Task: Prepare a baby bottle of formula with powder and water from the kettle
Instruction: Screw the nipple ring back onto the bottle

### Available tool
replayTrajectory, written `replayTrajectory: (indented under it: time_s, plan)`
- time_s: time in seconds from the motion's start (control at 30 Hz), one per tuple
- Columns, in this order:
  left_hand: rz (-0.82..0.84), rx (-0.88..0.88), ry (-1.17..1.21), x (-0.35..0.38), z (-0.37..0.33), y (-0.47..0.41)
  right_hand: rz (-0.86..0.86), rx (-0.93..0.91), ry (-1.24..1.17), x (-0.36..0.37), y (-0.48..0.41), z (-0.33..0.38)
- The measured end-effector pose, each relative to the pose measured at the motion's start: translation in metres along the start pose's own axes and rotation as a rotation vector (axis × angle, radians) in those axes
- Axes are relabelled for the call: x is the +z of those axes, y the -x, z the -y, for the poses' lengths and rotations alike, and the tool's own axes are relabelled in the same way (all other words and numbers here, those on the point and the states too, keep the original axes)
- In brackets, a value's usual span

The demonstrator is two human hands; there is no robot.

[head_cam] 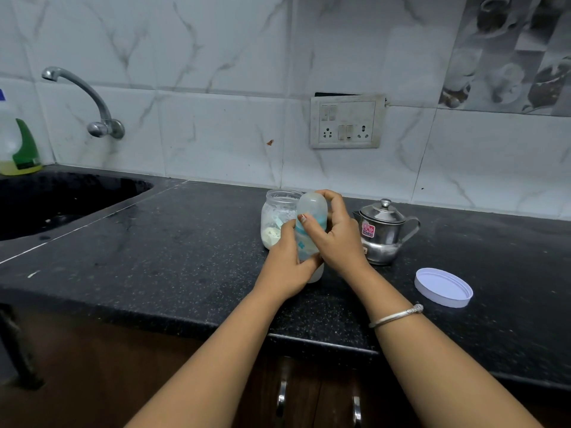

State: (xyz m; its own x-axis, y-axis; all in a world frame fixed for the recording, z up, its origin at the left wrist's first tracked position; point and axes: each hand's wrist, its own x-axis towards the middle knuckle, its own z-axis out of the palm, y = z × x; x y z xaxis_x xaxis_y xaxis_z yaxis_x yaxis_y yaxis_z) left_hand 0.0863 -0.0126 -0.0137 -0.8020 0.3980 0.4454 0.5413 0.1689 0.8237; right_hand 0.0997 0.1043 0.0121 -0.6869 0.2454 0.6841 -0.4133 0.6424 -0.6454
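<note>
Bottle (pixel 312 211) is standing upright on the counter (pixel 154 242), nearer its front edge, just before the powder jar (pixel 276 217). I am watching the left hand (pixel 285 267) gripping its lower body and the right hand (pixel 338 239) clasping the capped top.

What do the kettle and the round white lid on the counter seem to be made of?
The kettle looks like polished stainless steel: grey, mirror-like reflections. The lid is probably matte white plastic: thin rim, dull even surface.
</note>
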Motion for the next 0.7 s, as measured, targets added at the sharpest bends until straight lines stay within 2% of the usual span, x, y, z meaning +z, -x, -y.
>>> replayTrajectory:
  time_s: [0.33,0.47,0.6,0.7]
  plan:
    - [-0.001,0.024,-0.007,0.001,0.002,0.000,-0.036,-0.046,0.164,0.001,0.003,0.002]
    - [0.002,0.029,0.007,0.001,0.002,0.001,0.012,-0.045,0.168,-0.001,0.007,-0.001]
    - [0.002,0.056,0.012,0.001,0.000,0.001,0.137,-0.053,0.132,-0.009,0.007,-0.005]
    - [-0.002,0.064,0.005,0.001,-0.001,0.001,0.137,-0.108,0.079,-0.010,0.005,-0.005]
